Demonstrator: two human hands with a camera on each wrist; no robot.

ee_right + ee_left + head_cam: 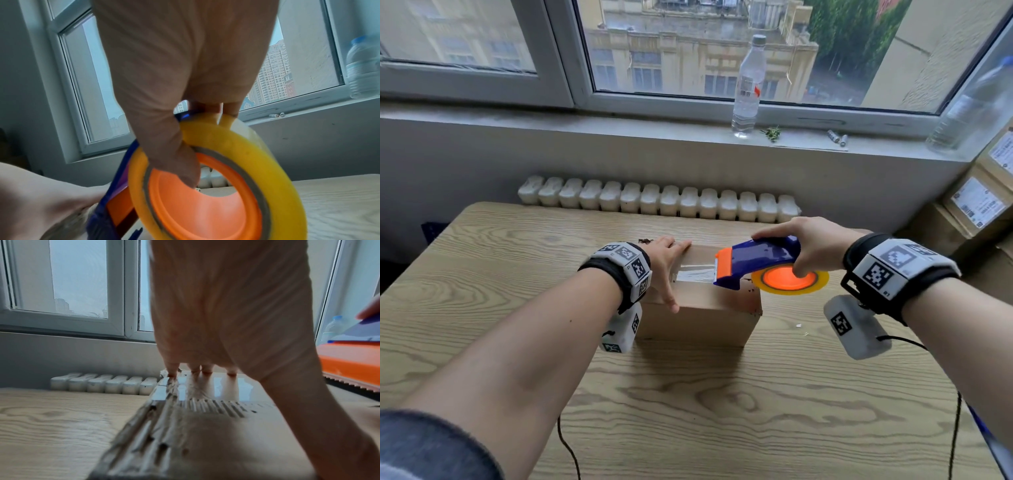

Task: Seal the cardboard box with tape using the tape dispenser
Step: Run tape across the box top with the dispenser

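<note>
Head view | left hand [666, 265] flat, fingers straight, pressing cardboard box [705, 315] mid-desk | right hand [813, 245] grasping tape dispenser [756, 262] on box top

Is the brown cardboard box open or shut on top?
Shut: the brown cardboard box has flat top flaps, clear tape across them, left hand pressing down.

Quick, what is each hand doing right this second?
Left hand: open, fingers straight, pressing flat on the cardboard box.
Right hand: curled round the tape dispenser, holding it on the box top.
</note>
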